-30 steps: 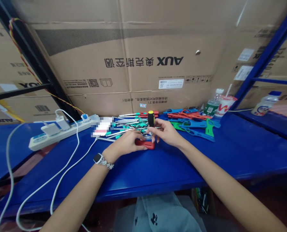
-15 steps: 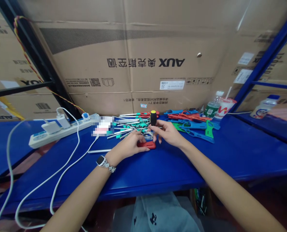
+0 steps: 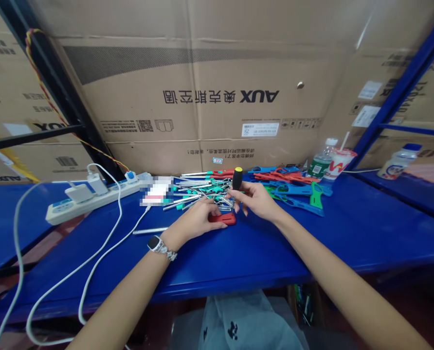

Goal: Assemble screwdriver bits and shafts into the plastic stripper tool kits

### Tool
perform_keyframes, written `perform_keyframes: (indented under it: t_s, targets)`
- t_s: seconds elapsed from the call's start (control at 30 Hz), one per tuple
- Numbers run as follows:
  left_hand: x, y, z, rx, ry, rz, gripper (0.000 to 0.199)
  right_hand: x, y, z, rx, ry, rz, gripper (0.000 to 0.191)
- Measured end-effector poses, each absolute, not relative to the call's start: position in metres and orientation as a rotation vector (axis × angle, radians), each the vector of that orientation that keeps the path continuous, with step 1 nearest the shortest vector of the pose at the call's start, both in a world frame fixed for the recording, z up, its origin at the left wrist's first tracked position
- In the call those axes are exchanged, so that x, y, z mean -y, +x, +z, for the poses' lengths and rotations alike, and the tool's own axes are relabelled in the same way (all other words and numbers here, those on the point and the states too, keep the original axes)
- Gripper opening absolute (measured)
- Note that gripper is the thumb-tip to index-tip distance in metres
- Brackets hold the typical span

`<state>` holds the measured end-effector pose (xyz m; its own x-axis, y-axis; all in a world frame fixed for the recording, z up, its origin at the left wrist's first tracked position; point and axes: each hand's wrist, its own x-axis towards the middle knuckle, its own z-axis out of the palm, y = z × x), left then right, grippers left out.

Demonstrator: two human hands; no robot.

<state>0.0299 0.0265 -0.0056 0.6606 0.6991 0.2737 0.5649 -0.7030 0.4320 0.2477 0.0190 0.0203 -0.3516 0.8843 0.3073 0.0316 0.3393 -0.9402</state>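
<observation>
My left hand holds a red-handled tool down on the blue table, its metal tube reaching out to the left. A screwdriver with a black and yellow handle stands nearly upright over the right end of the red handle. The fingers of my right hand are closed on it just below its handle. Whether its tip touches the red handle is too small to tell. Behind both hands lies a pile of metal tubes with green parts.
Blue, red and green plastic handle pieces lie at the right, near a green-labelled bottle and a cup. A power strip with white cables lies left. Cardboard rises behind the table.
The screwdriver's handle has shifted slightly to the right and now stands nearer upright. My left hand keeps its hold on the red-handled tool.
</observation>
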Motion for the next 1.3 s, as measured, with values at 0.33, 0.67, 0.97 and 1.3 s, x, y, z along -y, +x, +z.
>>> perform_keyframes:
  t_s: [0.33,0.67,0.97,1.3]
  targets:
    - [-0.026,0.029,-0.005,-1.044,2.600,0.596,0.029,-0.019,0.234,0.015,1.577,-0.879,1.102,0.040]
    - [-0.026,0.030,-0.007,-1.045,2.589,0.616,0.028,-0.026,0.233,0.016,1.612,-0.881,1.062,0.040]
    - [-0.025,0.029,-0.007,-1.055,2.638,0.627,0.027,-0.022,0.240,0.009,1.631,-0.769,1.193,0.041]
    - [-0.026,0.030,-0.008,-1.076,2.602,0.612,0.029,-0.025,0.227,0.009,1.526,-0.919,1.030,0.045]
